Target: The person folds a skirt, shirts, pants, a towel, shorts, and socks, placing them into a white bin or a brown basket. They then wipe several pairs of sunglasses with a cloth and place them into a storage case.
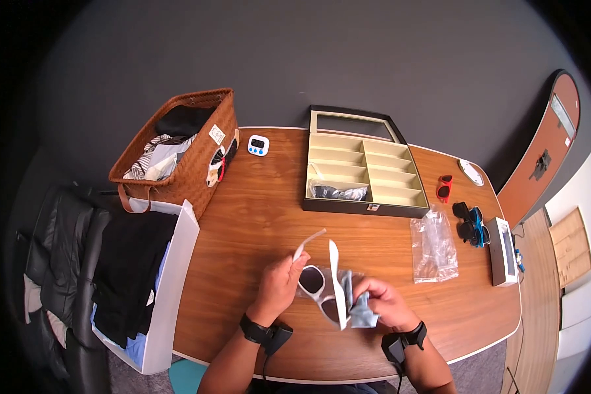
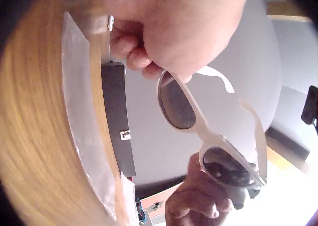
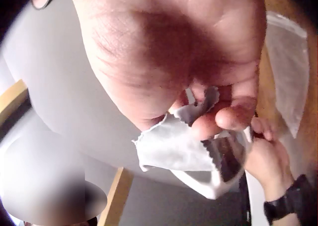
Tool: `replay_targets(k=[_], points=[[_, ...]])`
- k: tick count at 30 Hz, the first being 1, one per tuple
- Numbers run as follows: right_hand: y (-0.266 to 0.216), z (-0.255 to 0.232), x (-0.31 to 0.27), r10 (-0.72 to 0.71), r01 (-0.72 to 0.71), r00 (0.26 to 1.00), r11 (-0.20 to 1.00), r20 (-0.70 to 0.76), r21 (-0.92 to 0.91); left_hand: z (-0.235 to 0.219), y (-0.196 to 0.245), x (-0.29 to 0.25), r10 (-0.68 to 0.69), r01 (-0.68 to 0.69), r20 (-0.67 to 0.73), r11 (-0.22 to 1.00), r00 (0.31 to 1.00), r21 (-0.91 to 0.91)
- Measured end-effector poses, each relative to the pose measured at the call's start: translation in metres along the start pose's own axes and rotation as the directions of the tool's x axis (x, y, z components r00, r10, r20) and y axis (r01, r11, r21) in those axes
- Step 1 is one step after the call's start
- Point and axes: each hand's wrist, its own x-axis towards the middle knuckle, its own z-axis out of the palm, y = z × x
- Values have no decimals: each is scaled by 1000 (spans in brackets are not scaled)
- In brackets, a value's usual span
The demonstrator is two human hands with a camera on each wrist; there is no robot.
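Note:
White-framed sunglasses [image 1: 328, 299] with dark lenses are held over the front of the table, temples unfolded. My left hand [image 1: 277, 285] grips them by the frame at the left lens, as the left wrist view shows close up. In my right hand [image 1: 389, 304], curled fingers pinch a light grey cloth [image 3: 174, 145] with a zigzag edge. That cloth lies against the right lens [image 2: 226, 165], partly covering it in the right wrist view. A clear plastic sleeve [image 2: 84, 107] lies flat on the table below the glasses.
An open display case [image 1: 368, 171] with compartments stands at the back, a bagged pair inside. To the right lie a clear bag [image 1: 435, 248], red sunglasses [image 1: 444, 188], several dark and blue pairs [image 1: 469, 224] and a narrow box [image 1: 503, 252]. A wicker basket [image 1: 177, 141], white box [image 1: 177, 282] and timer [image 1: 259, 145] are left.

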Motion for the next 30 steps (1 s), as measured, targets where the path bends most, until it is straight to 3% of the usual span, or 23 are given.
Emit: replay_targets(k=[1,3,5,6,7,9,10,11,13,15,17,19,22,23,25,26,27,30], points=[[0,-2,4,-15,11,995,999,-100,-32,0,1,0,2,-2,2,1000,1000,-1],[3,-5,7,16,-17,999,1000,-52,-25,1,3,-1,48,-46,61,998,997,-44],[4,5,14,70,-78,996,988,-63,-132,1,3,-2,57,-54,90,998,994,-32],[-1,11,17,95,-121,983,979,-160,-162,2,5,-3,89,-82,149,995,985,-52],[10,15,21,-73,35,967,987,-244,-157,3,8,-4,122,-108,207,991,971,-74],[15,18,24,-201,73,946,895,-252,-439,7,11,-6,123,-107,261,992,957,-72],[18,21,25,-281,43,919,767,-275,-640,11,9,-8,106,-82,296,992,949,-94],[17,25,27,-369,53,900,623,-233,-780,14,8,-10,91,-56,330,992,939,-114],[17,30,29,-409,48,896,472,-171,-880,16,13,-12,127,-94,309,988,942,-119],[10,34,29,-388,59,913,436,-128,-898,19,3,-14,50,-35,289,998,956,-55],[8,35,31,-294,180,953,345,76,-921,18,-1,-12,65,-59,281,998,958,-28],[4,30,29,-222,170,971,363,93,-916,16,-1,-11,66,-73,321,997,945,8],[-5,21,23,-144,142,987,561,72,-816,13,4,-11,20,-31,311,999,950,30],[-6,19,20,-145,142,987,561,71,-816,11,5,-9,21,-32,312,999,950,30],[-6,18,16,-70,100,995,700,72,-707,3,5,-5,-112,92,198,990,974,105],[-5,18,18,-64,159,986,649,154,-744,3,0,-3,-119,110,124,991,985,78],[7,12,18,62,79,988,596,143,-799,1,-2,-2,-120,110,126,991,985,81],[8,-1,11,53,155,975,534,215,-831,-1,-5,1,-28,12,89,984,996,178]])
